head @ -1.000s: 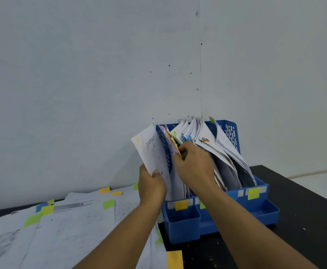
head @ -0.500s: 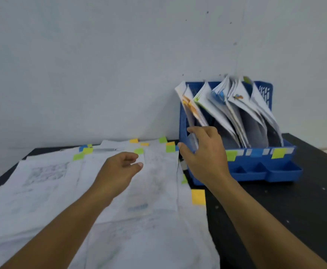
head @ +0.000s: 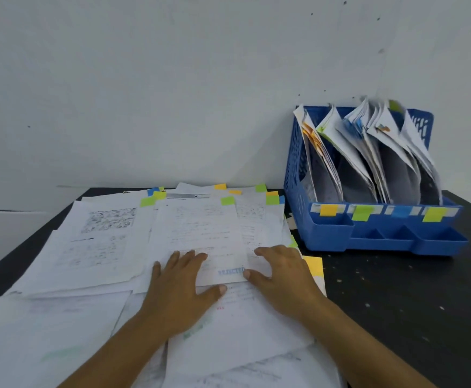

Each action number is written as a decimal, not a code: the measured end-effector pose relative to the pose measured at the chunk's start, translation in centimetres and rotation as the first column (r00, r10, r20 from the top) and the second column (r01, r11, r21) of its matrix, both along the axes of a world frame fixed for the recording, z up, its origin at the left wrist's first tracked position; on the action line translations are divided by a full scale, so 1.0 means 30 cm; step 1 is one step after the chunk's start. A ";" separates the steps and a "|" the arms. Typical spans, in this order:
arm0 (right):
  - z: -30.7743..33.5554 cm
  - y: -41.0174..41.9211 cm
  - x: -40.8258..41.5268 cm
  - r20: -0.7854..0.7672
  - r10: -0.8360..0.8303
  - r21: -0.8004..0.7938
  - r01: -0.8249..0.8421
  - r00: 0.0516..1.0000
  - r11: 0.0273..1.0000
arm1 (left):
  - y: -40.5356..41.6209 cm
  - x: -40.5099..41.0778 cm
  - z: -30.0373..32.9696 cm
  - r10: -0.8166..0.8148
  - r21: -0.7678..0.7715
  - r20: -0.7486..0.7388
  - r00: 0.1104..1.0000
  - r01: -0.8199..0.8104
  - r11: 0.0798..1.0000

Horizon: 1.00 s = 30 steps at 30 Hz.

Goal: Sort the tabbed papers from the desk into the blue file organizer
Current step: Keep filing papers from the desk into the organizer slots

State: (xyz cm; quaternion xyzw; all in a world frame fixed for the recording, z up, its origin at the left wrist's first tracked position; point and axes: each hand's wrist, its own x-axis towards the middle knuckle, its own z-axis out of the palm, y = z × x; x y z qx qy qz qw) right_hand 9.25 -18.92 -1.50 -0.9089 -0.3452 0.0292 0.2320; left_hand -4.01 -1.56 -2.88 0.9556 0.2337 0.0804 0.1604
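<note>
Both hands have come off the blue file organizer [head: 368, 233] onto the paper pile left of it. Left hand [head: 181, 287] and right hand [head: 282, 275] lie flat, fingers spread, gripping nothing — flanking the top sheet [head: 200, 231], whose long axis runs away toward its green tab [head: 227, 200].

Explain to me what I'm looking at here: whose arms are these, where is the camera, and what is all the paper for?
There is no machine here. A person wears a wide-angle camera on the head, so you look down along their own arms. The left hand and right hand lie with fingers spread on the top sheet of a loose spread of tabbed papers on a dark desk. Neither hand has a grip on anything; they only rest on the paper. The sheets carry small coloured tabs at their far edge. To the right stands the blue file organizer, its slots marked with orange, green, blue and yellow-green labels and already holding filed papers.
</note>
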 end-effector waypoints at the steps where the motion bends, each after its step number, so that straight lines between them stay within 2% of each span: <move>1: -0.009 -0.002 -0.001 0.003 0.004 -0.015 -0.004 1.000 1.000 | -0.005 0.002 -0.001 -0.007 0.035 0.015 1.000 0.006 0.999; 4: -0.030 -0.011 0.004 0.022 0.018 -0.034 -0.018 1.000 0.999 | -0.013 0.009 -0.013 -0.055 0.113 0.095 0.994 0.045 0.993; 6: -0.029 -0.015 0.011 -0.002 0.013 -0.010 -0.013 1.000 1.000 | -0.016 0.009 -0.020 -0.067 0.115 0.201 0.977 0.044 0.992; 10: -0.019 -0.020 0.020 -0.124 0.009 0.168 0.012 0.992 0.986 | -0.010 0.005 -0.012 -0.082 0.200 0.385 0.919 0.004 0.980; 12: 0.004 -0.025 0.015 -0.164 0.003 0.246 0.038 0.986 0.968 | -0.011 -0.002 0.001 -0.096 0.182 0.449 0.888 0.014 0.983; 16: 0.089 0.002 0.050 -0.331 -0.096 0.377 0.225 0.939 0.898 | -0.044 -0.009 0.027 -0.187 0.208 0.588 0.787 0.077 0.975; 18: 0.124 0.033 0.103 -0.570 -0.091 0.390 0.366 0.817 0.845 | -0.065 -0.009 0.023 -0.264 0.254 0.629 0.731 0.128 0.959; 20: 0.134 0.063 0.164 -0.788 -0.048 0.356 0.518 0.614 0.778 | -0.077 -0.002 0.007 -0.350 0.302 0.646 0.679 0.193 0.933; 21: 0.142 0.070 0.175 -0.838 -0.017 0.350 0.561 0.545 0.751 | -0.083 0.002 -0.004 -0.394 0.330 0.640 0.659 0.228 0.916; 22: 0.147 0.080 0.183 -0.853 0.015 0.364 0.575 0.521 0.733 | -0.084 0.005 -0.014 -0.435 0.358 0.629 0.645 0.257 0.898; 24: 0.146 0.100 0.197 -0.838 -0.018 0.358 0.576 0.545 0.734 | -0.088 0.007 -0.027 -0.506 0.396 0.576 0.642 0.323 0.860; 26: 0.147 0.102 0.192 -0.801 -0.041 0.367 0.543 0.597 0.755 | -0.089 -0.002 -0.032 -0.542 0.372 0.495 0.679 0.399 0.838; 28: 0.156 0.092 0.175 -0.753 0.009 0.416 0.466 0.658 0.781 | -0.083 -0.016 -0.024 -0.462 0.239 0.439 0.771 0.395 0.887; 30: 0.180 0.064 0.143 -0.669 0.056 0.485 0.378 0.741 0.789 | -0.080 -0.018 0.008 -0.278 -0.015 0.470 0.838 0.323 0.946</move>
